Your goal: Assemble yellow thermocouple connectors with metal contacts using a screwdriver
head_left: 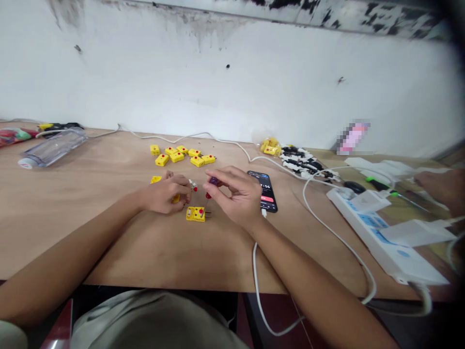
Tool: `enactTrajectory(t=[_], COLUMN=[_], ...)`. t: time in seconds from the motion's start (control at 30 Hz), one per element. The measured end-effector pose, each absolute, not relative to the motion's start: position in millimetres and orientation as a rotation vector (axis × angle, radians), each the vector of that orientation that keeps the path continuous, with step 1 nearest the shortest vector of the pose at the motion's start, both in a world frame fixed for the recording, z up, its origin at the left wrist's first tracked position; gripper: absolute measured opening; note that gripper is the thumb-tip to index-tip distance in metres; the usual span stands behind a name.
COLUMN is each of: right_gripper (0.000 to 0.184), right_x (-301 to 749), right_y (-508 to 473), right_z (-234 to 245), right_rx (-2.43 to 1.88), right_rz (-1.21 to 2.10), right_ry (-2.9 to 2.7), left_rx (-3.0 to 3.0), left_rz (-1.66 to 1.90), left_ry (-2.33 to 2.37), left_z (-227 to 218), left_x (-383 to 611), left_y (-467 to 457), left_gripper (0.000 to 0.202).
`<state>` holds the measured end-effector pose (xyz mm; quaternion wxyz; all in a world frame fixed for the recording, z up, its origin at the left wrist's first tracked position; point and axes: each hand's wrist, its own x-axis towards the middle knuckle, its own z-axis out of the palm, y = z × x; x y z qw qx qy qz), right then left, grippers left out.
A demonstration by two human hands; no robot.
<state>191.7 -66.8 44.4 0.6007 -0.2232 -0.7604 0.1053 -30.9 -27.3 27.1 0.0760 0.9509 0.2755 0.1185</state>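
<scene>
Yellow connector plug [195, 214] at seven o'clock from the right hand [234, 196], pinching a purple handle [213, 181]; left hand [165, 194] pinching a small part [192, 184]. Slips risk drops.

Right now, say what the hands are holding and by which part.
The left hand wraps a yellow connector by its body, pin end sticking out; the right hand pinches a small purple-handled tool by its handle.

Loose grey-khaki top [152, 317] w/ soft folds, pale short sleeve [10, 337] at bottom L corner; forearms [90, 228] bare, L hand [165, 194] & R hand [234, 196] too, no gloves.
</scene>
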Motion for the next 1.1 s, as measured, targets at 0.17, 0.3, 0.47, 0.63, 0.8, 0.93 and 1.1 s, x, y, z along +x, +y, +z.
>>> enactTrajectory(t=[0.17, 0.3, 0.47, 0.63, 0.8, 0.93, 1.1], right_gripper=[0.021, 0.020, 0.019, 0.017, 0.014, 0.010, 0.006], right_x=[192.2, 192.8, 193.0, 192.9, 191.2, 189.9, 190.4], right_y=[-64.4, -63.3, -62.5, -64.3, -67.9, -68.1, -67.6], right_z=[42.9, 41.4, 40.6, 41.1, 40.6, 40.4, 41.0], right_rx=[-0.514, -0.522, -0.538, -0.569, -0.655, -0.743, -0.783], right_rz=[0.151, 0.100, 0.082, 0.085, 0.051, 0.024, 0.035], right_ry=[-1.781, -1.813, -1.826, -1.811, -1.761, -1.708, -1.686], left_rx=[2.772, 2.772, 2.810, 2.823, 2.805, 2.777, 2.754], left_rz=[0.415, 0.414, 0.386, 0.388, 0.375, 0.325, 0.327], left_ry=[0.759, 0.709, 0.699, 0.744, 0.780, 0.799, 0.807], left_z=[32.6, 30.1, 26.9, 23.6, 24.1, 26.4, 26.5], left_x=[-23.3, -12.2, -7.3, -7.4, -7.4, -7.6, -7.8], left_y=[-39.9, -50.6, -52.5, -50.7, -50.9, -51.2, -51.4], left_gripper=[0.022, 0.038, 0.036, 0.029, 0.029, 0.028, 0.027])
